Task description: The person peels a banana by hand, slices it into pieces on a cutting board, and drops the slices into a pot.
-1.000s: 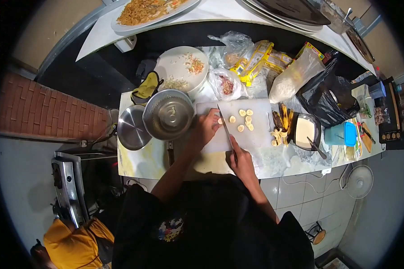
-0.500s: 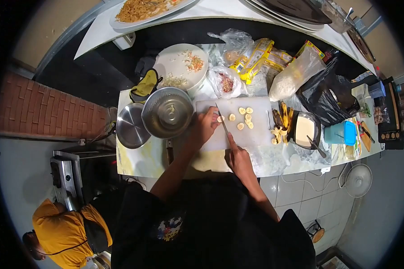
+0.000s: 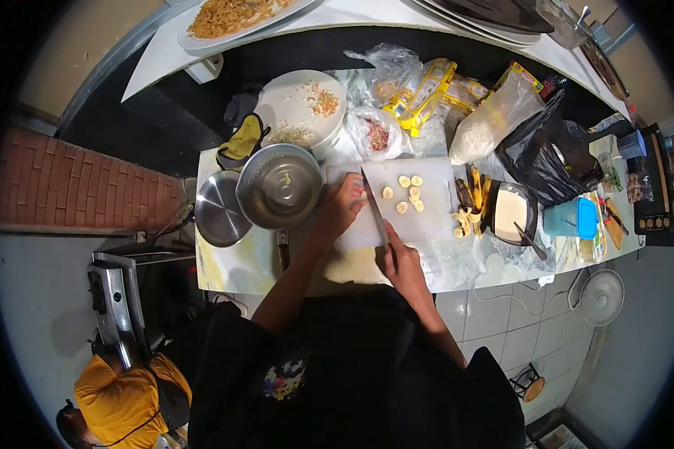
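My right hand (image 3: 404, 268) is closed round the handle of a kitchen knife (image 3: 375, 211), its blade pointing away from me over the white cutting board (image 3: 438, 221). Just left of the blade, my left hand (image 3: 344, 206) has its fingers curled on a piece of peeled banana (image 3: 363, 195), mostly hidden by the fingers. Several round banana slices (image 3: 414, 194) lie on the board to the right of the knife. Banana peels (image 3: 472, 206) are heaped at the board's right edge.
Left of the board stand a metal pot (image 3: 281, 213) and a steel lid (image 3: 221, 217). To the right are a black bowl of pale batter (image 3: 508, 213) and a blue-lidded container (image 3: 569, 220). Plastic bags (image 3: 494, 123) line the back. A person in orange (image 3: 120, 396) is at lower left.
The knife blade has shifted slightly and turned to show more of its flat side. The slices lie as before. The person in orange has moved lower in view.
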Demonstrator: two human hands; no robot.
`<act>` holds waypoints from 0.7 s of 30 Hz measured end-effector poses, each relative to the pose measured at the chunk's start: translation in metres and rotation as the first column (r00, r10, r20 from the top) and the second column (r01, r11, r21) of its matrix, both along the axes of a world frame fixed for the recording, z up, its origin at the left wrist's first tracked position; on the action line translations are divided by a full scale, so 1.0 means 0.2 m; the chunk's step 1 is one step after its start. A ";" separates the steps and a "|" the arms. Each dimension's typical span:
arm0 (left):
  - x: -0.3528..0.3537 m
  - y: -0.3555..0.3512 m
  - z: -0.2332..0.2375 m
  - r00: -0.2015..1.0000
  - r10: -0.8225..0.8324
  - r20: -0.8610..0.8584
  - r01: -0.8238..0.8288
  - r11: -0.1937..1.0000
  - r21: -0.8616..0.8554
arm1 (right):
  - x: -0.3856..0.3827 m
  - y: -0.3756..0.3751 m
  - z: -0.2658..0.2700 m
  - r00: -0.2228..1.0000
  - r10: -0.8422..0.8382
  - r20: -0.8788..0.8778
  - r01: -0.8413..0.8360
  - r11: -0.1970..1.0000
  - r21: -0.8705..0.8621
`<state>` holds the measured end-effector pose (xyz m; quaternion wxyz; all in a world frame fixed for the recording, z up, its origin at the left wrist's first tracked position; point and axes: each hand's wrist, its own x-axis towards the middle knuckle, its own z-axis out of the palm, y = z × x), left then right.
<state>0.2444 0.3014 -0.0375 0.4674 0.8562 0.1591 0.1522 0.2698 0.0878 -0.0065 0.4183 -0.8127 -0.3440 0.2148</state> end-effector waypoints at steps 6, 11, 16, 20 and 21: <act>0.00 0.01 0.04 1.000 -0.012 0.009 0.012 1.000 0.028 | 0.02 0.00 -0.01 0.999 -0.051 0.004 0.051 0.995 0.090; 0.00 0.01 0.02 1.000 0.023 0.003 -0.023 0.994 0.109 | 0.04 0.01 0.05 0.987 -0.110 -0.115 0.121 0.988 0.100; 0.02 -0.02 0.04 0.998 0.045 0.035 -0.047 0.995 0.086 | 0.05 -0.01 -0.01 0.934 -0.083 -0.349 0.159 0.968 0.195; 0.03 -0.03 0.09 0.995 0.097 -0.028 -0.096 0.995 0.015 | 0.07 -0.01 0.06 0.738 0.000 -0.675 0.191 0.959 0.209; 0.03 -0.03 0.08 0.994 0.102 -0.048 -0.101 0.995 0.011 | 0.07 -0.01 0.07 0.738 -0.001 -0.675 0.193 0.959 0.210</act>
